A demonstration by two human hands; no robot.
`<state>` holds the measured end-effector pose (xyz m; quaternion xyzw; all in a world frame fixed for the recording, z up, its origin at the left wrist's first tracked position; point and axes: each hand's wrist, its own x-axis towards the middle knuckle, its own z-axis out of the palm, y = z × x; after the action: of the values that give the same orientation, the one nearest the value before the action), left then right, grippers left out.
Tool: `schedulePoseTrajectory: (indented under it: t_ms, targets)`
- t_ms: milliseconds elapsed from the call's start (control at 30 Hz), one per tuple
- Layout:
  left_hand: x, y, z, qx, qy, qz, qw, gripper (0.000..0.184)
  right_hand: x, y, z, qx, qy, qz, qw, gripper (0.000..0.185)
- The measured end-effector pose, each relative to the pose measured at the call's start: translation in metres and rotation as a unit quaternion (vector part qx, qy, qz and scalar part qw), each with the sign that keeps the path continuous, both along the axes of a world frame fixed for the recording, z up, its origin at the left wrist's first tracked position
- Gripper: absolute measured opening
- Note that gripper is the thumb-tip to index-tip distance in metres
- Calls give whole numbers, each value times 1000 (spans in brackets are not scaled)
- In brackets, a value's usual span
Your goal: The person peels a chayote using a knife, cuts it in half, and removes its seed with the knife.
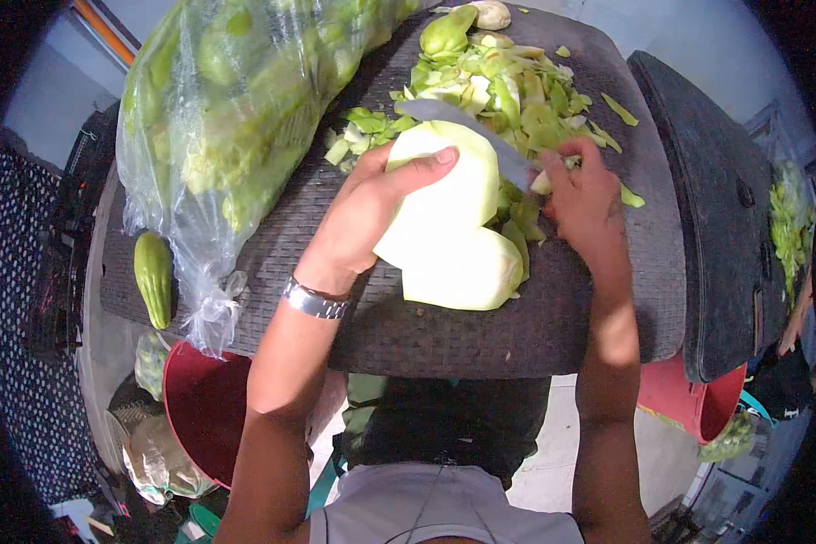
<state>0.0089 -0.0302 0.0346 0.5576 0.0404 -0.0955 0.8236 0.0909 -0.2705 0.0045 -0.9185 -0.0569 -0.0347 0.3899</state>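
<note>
My left hand (363,208) wears a metal wristband and grips a large, pale peeled green fruit (449,181), thumb across its face. Just below lies another pale peeled piece (467,272), touching the held one; where the two meet is hard to make out. In my right hand (585,195) is a knife (508,156), its handle hidden by the curled fingers. The wide blade slants up and left behind the held fruit. Beyond both hands spreads a heap of green peelings (526,95) on the dark woven tabletop (553,317).
A knotted clear plastic bag (236,118) full of green fruits covers the table's left side. One long green fruit (153,279) lies beside it, and another (448,33) at the far edge. Red tubs (204,399) stand below, with a dark panel (712,199) at the right.
</note>
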Motion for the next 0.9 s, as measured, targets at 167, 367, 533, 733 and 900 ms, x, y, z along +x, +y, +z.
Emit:
schedulePoseTrajectory:
  t_ms: [167, 367, 533, 733, 900]
  targets:
    - [4, -2, -6, -26, -45, 52, 997, 39, 2, -8, 9, 175, 121, -18, 977, 34]
    - [8, 4, -23, -163, -23, -18, 986, 50, 9, -10, 0, 265, 84, -14, 961, 33]
    - [9, -4, -30, -307, 53, -46, 949, 43, 1, -4, 12, 270, 111, 14, 956, 40]
    - [12, -12, -38, -244, 145, -46, 958, 38, 2, -13, 16, 389, 237, 78, 887, 53]
    - [13, 6, -43, -375, 25, -129, 918, 51, -10, -9, 27, 443, 250, 98, 855, 51]
